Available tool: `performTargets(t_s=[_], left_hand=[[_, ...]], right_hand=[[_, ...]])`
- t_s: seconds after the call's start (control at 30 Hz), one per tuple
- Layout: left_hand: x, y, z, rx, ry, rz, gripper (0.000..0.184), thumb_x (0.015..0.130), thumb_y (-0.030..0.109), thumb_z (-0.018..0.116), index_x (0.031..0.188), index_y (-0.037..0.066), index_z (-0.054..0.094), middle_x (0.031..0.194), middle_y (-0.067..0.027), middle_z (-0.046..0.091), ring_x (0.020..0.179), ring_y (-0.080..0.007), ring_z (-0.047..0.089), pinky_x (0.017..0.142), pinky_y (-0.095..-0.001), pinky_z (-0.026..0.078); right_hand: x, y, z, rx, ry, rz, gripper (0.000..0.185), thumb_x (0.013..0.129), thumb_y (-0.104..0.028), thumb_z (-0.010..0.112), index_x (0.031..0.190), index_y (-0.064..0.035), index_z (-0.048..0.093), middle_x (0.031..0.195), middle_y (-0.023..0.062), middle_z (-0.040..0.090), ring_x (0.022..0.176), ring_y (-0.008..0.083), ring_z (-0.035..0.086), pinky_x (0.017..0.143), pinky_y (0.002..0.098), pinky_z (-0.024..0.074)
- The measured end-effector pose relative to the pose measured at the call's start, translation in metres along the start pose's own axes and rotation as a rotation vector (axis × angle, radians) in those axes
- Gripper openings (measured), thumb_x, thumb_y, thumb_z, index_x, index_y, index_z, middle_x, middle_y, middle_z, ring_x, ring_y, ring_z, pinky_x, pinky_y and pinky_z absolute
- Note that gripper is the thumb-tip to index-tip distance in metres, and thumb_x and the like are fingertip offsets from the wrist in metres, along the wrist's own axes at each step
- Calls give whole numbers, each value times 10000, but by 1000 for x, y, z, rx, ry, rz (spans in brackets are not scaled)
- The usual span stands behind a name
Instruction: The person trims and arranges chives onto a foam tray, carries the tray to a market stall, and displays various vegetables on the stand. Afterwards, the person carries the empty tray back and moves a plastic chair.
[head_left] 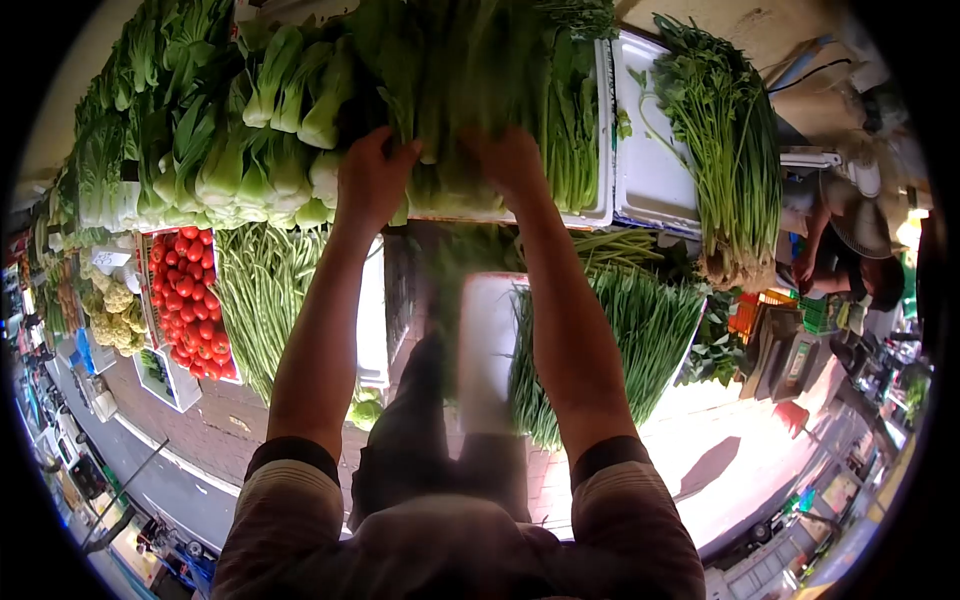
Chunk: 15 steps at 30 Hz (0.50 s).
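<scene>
My left hand (pixel 375 182) reaches into the upper stall, its thumb against pale stalks of leafy greens (pixel 432 120) and its fingers curled in among them. To the right, my right hand (pixel 508 168) is blurred by motion, closed on the stalks of the same smeared greens, its fingertips hidden. Bok choy (pixel 325 115) with fat white-green bases is stacked beside my left hand. Long thin-stemmed greens (pixel 572 150) lie in a white tray (pixel 603 130) just right of my right hand.
Below lie red tomatoes (pixel 186 300), long beans (pixel 265 290) and dark green chives (pixel 600 335). A white foam box (pixel 487 330) stands near my legs. Rooted herbs (pixel 725 150) spread over a tray at right, near a crouching person (pixel 850 225). Cauliflower (pixel 115 310) sits far left.
</scene>
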<state>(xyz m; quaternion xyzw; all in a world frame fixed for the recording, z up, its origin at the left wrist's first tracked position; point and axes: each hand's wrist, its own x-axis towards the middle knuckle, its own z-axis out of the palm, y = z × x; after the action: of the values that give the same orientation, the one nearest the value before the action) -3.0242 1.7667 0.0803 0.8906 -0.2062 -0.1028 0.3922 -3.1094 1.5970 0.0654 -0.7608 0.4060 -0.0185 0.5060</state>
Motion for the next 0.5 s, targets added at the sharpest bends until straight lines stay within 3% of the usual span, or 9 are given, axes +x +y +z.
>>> performTargets(t_s=[0.07,0.1,0.13,0.2,0.3,0.37,0.4,0.43,0.5], left_hand=[[-3,-1,6,167,192,145,431,844,338,721,1096,-8,668,1011,-228,684,930,-374,661,792,-413,515],[-1,10,-4,64,80,44,388,884,272,709,1142,-12,653,976,-173,712,873,-209,689,798,-326,518],[3,7,-2,-18,126,127,367,884,247,710,1144,-6,655,974,-156,718,862,-221,693,802,-330,522],[12,5,-6,-131,48,84,366,876,255,721,1133,1,663,969,-138,718,874,-236,688,798,-331,521],[6,11,-12,-49,-12,-48,385,870,249,727,1161,9,649,1033,-159,701,938,-245,673,832,-337,512],[-16,-5,-1,83,92,74,422,867,242,728,1202,8,625,1084,-183,679,985,-265,659,860,-347,504],[-27,-9,2,146,144,141,441,865,238,728,1223,8,613,1109,-196,668,1009,-274,652,874,-352,500],[-38,-6,0,129,22,80,468,876,209,700,1273,-5,573,1169,-237,635,1067,-324,633,906,-388,489],[-39,-14,-1,58,47,82,443,892,186,668,1278,-6,569,1154,-245,641,1069,-351,633,902,-408,489]], right_hand=[[18,32,4,137,14,-143,439,840,-325,718,1052,57,673,871,183,709,804,204,687,704,349,528],[18,31,1,105,47,-123,423,844,-327,716,1044,44,676,858,169,708,782,196,678,689,350,521],[15,33,-2,71,79,-95,408,848,-329,713,1037,30,679,844,156,706,760,187,668,674,351,513],[14,34,-1,-8,135,-126,453,869,-405,674,996,30,679,814,154,689,712,220,630,684,387,491],[19,40,10,-28,248,-226,546,868,-437,656,1161,22,613,976,218,665,897,329,640,795,418,502],[1,18,9,6,290,-279,642,855,-436,659,1283,28,543,1171,281,623,1081,444,606,902,475,503],[6,22,14,-2,267,-299,659,850,-430,666,1306,24,521,1205,283,603,1102,442,594,916,475,497],[14,27,20,-9,248,-322,678,845,-423,672,1329,20,500,1239,285,582,1124,439,582,929,475,491],[16,31,29,-33,211,-343,697,844,-407,677,1347,33,479,1279,291,559,1160,430,567,953,460,477]])
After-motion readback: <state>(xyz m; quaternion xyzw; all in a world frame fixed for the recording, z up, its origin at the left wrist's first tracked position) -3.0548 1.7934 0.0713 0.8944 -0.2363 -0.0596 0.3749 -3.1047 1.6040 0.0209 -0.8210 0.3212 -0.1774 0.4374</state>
